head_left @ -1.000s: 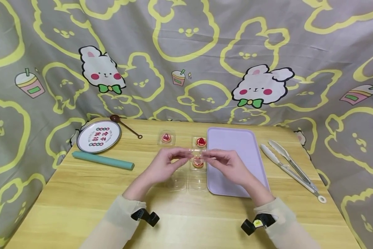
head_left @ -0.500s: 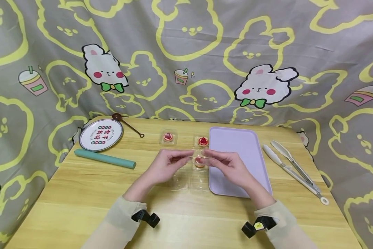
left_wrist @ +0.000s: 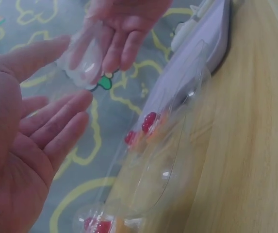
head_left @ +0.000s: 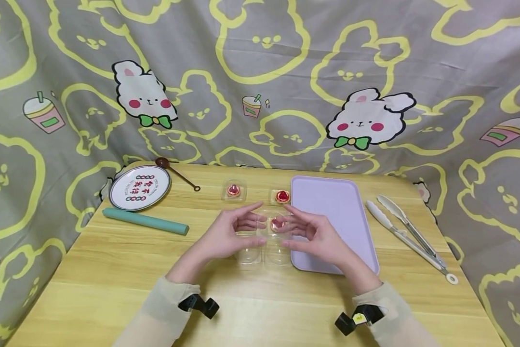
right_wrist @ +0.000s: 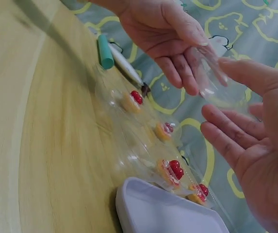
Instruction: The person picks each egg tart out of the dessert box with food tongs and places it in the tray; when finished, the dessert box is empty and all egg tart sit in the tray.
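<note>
Between my two hands, above the tarts, is a clear plastic lid (right_wrist: 226, 92), see-through and hard to outline in the head view. My left hand (head_left: 231, 233) holds its left side, thumb and fingers spread apart. On the right side, my right hand (head_left: 318, 236) holds it the same way. A red-topped tart (head_left: 277, 224) shows through the plastic below. Behind it sit another tart (head_left: 282, 196) and, further left, a third tart (head_left: 233, 190), in clear boxes. In the right wrist view, a tart (right_wrist: 134, 99) hidden behind my left hand in the head view appears.
Clear domed covers (head_left: 278, 253) lie open in front of the tarts. To the right are a lilac tray (head_left: 333, 193) and metal tongs (head_left: 409, 241). A white plate (head_left: 140, 188), a brown long-handled spoon (head_left: 179, 176) and a green roll (head_left: 144, 220) lie at the left.
My thumbs have moved away from my fingers toward the front, so both hands spread wider. The clear lid between them has turned. The tarts and other things stay in place.
</note>
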A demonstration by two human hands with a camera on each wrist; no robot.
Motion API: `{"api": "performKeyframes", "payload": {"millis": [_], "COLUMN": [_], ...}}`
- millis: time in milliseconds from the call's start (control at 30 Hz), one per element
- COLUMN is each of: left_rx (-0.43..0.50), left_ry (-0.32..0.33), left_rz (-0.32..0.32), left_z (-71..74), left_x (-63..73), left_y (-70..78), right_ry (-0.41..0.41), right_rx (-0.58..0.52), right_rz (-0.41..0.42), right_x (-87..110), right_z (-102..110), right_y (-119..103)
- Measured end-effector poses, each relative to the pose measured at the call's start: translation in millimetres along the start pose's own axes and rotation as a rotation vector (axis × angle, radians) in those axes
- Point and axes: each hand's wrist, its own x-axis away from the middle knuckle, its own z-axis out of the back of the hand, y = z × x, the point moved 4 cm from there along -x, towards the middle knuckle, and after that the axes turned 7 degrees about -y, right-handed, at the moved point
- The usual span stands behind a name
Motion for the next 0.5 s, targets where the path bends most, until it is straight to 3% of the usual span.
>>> {"api": "performKeyframes", "payload": {"millis": [233, 500], "left_rx": [-0.008, 0.037], "left_ry": [-0.012, -0.001], "left_rz": [0.032, 0.057], "left_z": [4.0, 17.0], "left_x": [6.5, 17.0], "left_y": [-1.1, -6.3], "right_ry": [0.014, 0.031], "right_rx": [0.093, 0.21], "right_rz": [-0.088, -0.096], "right_x": [-2.7, -16.3], "right_z": [-4, -11], "right_y": [3, 0]}}
